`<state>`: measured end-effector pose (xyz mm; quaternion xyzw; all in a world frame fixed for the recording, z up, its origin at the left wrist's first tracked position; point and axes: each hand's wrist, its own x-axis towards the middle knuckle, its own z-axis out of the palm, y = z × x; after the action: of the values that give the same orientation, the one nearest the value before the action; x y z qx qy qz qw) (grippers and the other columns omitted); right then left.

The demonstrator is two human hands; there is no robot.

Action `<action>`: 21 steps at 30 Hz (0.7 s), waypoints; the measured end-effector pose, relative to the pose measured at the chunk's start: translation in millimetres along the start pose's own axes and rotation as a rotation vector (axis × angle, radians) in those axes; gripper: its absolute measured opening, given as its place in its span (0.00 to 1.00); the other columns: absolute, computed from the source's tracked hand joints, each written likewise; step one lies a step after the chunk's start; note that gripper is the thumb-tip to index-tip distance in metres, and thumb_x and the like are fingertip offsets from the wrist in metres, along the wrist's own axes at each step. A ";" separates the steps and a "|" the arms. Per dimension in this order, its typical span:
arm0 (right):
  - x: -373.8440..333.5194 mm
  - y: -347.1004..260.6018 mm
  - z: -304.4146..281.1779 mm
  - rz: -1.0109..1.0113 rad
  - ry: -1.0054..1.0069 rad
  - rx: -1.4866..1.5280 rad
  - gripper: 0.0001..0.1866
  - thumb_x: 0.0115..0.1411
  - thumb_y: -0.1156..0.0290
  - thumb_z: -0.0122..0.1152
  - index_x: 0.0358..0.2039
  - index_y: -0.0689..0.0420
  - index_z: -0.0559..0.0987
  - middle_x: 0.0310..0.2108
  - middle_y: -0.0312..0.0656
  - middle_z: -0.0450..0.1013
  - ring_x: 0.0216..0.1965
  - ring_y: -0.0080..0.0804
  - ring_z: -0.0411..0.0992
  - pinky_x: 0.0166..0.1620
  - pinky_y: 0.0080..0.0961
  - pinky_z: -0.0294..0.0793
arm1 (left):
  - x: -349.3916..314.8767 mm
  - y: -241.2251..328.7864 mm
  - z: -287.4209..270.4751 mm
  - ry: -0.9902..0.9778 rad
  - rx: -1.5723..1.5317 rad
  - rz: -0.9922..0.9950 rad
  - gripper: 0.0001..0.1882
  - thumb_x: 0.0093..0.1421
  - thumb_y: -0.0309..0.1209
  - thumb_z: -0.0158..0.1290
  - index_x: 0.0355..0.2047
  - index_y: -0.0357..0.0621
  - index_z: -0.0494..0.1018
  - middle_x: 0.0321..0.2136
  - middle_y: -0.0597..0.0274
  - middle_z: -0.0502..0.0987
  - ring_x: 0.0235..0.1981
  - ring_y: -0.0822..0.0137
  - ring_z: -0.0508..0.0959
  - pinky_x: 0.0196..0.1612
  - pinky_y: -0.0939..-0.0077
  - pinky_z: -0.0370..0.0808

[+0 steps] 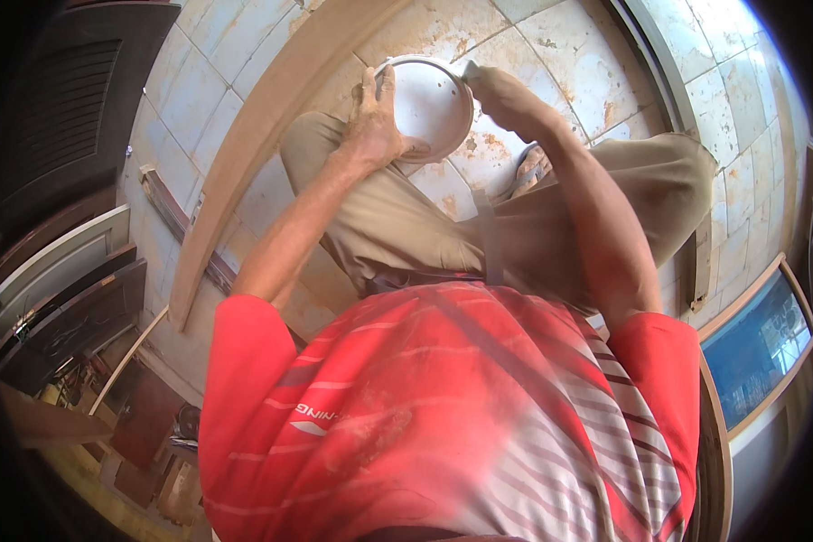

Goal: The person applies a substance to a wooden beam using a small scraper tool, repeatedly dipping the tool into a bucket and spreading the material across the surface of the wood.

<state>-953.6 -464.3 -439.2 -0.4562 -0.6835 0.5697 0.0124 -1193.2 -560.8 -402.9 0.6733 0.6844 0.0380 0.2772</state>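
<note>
While the left hand [379, 126] clasps its rim, fingers slightly spread, the round white bowl [429, 101] sits between both hands, dark specks marking its pale interior. The right hand [506, 95] curls its fingers around a small pale piece [469, 70] beside the rim. Beyond: stained tile floor [569, 54], wooden plank [278, 101], dark louvred panel [54, 99].

Likely workshop: several panels [68, 316], timber [253, 142]

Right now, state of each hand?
Left hand: holding the round white object by its edge.
Right hand: closed, apparently on a small pale piece.
</note>
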 end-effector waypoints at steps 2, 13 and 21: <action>-1.8 9.1 0.3 -0.095 0.080 0.059 0.10 0.68 0.75 0.47 0.41 0.66 0.75 0.25 0.53 0.74 0.27 0.42 0.74 0.31 0.37 0.73 | 1.7 -6.0 4.1 -0.015 -0.033 0.018 0.74 0.36 0.48 0.79 0.74 0.37 0.44 0.70 0.33 0.50 0.69 0.33 0.59 0.69 0.46 0.63; -22.6 -34.1 33.4 -0.005 0.243 -0.431 0.10 0.71 0.70 0.47 0.41 0.66 0.68 0.26 0.62 0.76 0.34 0.63 0.77 0.36 0.54 0.74 | 7.8 16.6 10.2 0.030 0.059 -0.103 0.72 0.37 0.50 0.77 0.74 0.37 0.45 0.64 0.32 0.50 0.64 0.28 0.56 0.66 0.39 0.62; 15.4 -20.5 -11.9 -0.037 0.033 -0.001 0.09 0.69 0.69 0.50 0.40 0.62 0.74 0.19 0.43 0.69 0.20 0.39 0.72 0.23 0.39 0.71 | 10.5 3.7 22.0 0.080 0.053 -0.085 0.76 0.34 0.52 0.79 0.75 0.41 0.44 0.66 0.30 0.48 0.66 0.28 0.54 0.66 0.37 0.62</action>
<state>-968.7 -444.0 -426.7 -0.4528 -0.6918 0.5615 0.0342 -1179.7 -557.6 -423.3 0.6485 0.7238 0.0350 0.2328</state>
